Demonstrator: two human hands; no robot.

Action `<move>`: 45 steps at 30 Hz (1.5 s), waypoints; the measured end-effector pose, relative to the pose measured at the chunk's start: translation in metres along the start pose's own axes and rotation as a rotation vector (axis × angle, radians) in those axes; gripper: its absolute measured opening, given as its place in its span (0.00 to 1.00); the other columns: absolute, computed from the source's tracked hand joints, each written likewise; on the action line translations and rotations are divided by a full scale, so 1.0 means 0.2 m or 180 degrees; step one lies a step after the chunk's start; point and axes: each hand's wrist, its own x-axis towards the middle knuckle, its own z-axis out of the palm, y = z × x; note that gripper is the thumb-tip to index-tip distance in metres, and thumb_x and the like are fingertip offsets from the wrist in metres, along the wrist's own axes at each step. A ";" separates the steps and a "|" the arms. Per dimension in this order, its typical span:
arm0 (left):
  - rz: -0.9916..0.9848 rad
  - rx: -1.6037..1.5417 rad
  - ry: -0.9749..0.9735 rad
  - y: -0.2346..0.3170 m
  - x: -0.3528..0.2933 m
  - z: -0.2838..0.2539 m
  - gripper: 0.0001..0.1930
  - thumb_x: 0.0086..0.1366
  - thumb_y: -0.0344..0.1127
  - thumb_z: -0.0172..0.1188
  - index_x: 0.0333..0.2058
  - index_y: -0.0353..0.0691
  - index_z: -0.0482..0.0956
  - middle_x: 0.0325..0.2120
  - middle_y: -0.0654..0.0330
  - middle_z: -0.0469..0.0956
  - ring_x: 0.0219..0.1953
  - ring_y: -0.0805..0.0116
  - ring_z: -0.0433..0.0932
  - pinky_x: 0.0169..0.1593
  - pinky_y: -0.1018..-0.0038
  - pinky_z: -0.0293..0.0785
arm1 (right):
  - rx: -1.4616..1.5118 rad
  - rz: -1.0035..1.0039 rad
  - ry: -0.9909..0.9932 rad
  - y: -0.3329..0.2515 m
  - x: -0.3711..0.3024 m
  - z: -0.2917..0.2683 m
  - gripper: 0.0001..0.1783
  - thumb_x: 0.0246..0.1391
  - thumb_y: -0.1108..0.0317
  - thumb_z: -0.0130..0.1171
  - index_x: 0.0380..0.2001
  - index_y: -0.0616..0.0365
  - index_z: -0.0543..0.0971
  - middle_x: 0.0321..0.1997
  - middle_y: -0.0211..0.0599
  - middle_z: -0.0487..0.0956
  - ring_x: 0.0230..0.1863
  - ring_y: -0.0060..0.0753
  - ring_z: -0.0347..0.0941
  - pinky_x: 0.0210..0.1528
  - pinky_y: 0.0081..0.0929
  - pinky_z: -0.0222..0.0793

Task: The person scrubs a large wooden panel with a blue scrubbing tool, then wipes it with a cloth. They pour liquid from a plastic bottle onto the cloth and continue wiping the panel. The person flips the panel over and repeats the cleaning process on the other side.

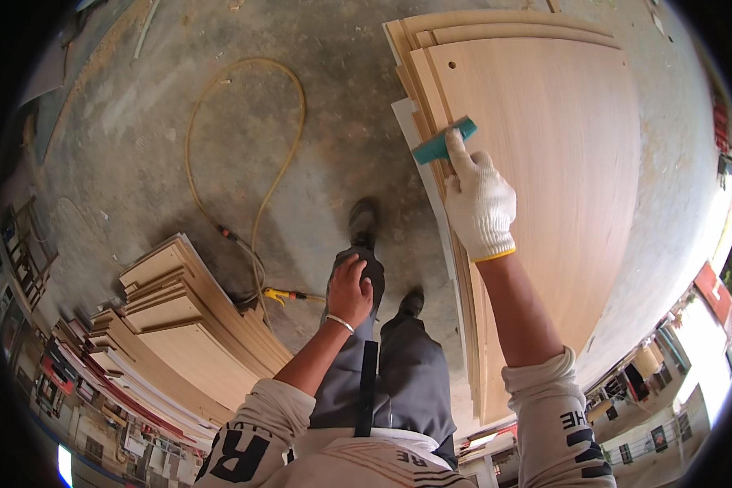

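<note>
- While the stack of wooden panels (545,163) fills the right half of the view, its pale top sheet lies flat and bare, with a small drilled hole near the far left corner.
- Beside the stack's left edge the concrete floor (138,138) opens wide, with room around the person's legs and dark shoes.
- At lower left a second pile of cut boards (187,325) sits well apart from the big stack, its layers fanned and uneven.
- Across the floor a yellow hose (276,154) loops in a long arc and ends near the pile of cut boards.
- From the lower edge the right forearm reaches up along the stack's left edge, sleeve pushed back to the elbow.
- Wearing a white knitted glove, the right hand (480,203) is closed around a teal block (442,142), forefinger stretched along it, pressing it on the panels' left edge.
- Bare, with a thin bracelet at the wrist, the left hand (350,289) rests loosely curled on the left thigh, holding nothing.
</note>
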 end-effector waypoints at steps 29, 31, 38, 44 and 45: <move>-0.0254 0.0020 0.0004 0.11 -0.03 0.05 0.20 0.62 0.28 0.60 0.54 0.36 0.74 0.58 0.47 0.73 0.59 0.43 0.71 0.62 0.53 0.69 | 0.0092 -0.0053 -0.0325 0.09 -0.06 -0.03 0.28 0.61 0.64 0.59 0.64 0.35 0.73 0.37 0.38 0.79 0.35 0.45 0.81 0.32 0.44 0.76; -0.0255 0.0015 0.0058 0.13 -0.02 0.05 0.20 0.62 0.29 0.59 0.54 0.36 0.74 0.58 0.47 0.73 0.58 0.43 0.72 0.62 0.53 0.70 | 0.0126 -0.0055 -0.0451 0.09 -0.07 -0.03 0.29 0.60 0.64 0.59 0.65 0.35 0.72 0.37 0.39 0.79 0.35 0.45 0.81 0.32 0.44 0.76; -0.0208 -0.0002 0.0095 0.25 0.03 0.11 0.19 0.62 0.28 0.59 0.53 0.36 0.75 0.57 0.47 0.74 0.57 0.43 0.72 0.60 0.54 0.71 | 0.0119 -0.0029 -0.0342 0.02 0.07 -0.05 0.27 0.60 0.63 0.59 0.63 0.34 0.73 0.37 0.39 0.79 0.34 0.47 0.81 0.33 0.45 0.77; 0.0023 0.0156 0.0188 0.31 0.09 0.04 0.20 0.62 0.28 0.60 0.53 0.36 0.74 0.57 0.47 0.74 0.58 0.43 0.72 0.61 0.53 0.71 | 0.0211 -0.0032 -0.0533 0.11 -0.06 -0.07 0.28 0.59 0.64 0.60 0.64 0.34 0.72 0.36 0.39 0.79 0.35 0.46 0.81 0.33 0.44 0.77; 0.0085 0.0209 0.0218 0.30 0.10 0.02 0.20 0.62 0.28 0.60 0.54 0.36 0.74 0.57 0.47 0.74 0.58 0.43 0.72 0.61 0.53 0.71 | 0.0250 -0.0034 -0.0673 0.14 -0.10 -0.07 0.30 0.59 0.64 0.60 0.65 0.33 0.71 0.37 0.40 0.79 0.35 0.46 0.82 0.33 0.44 0.77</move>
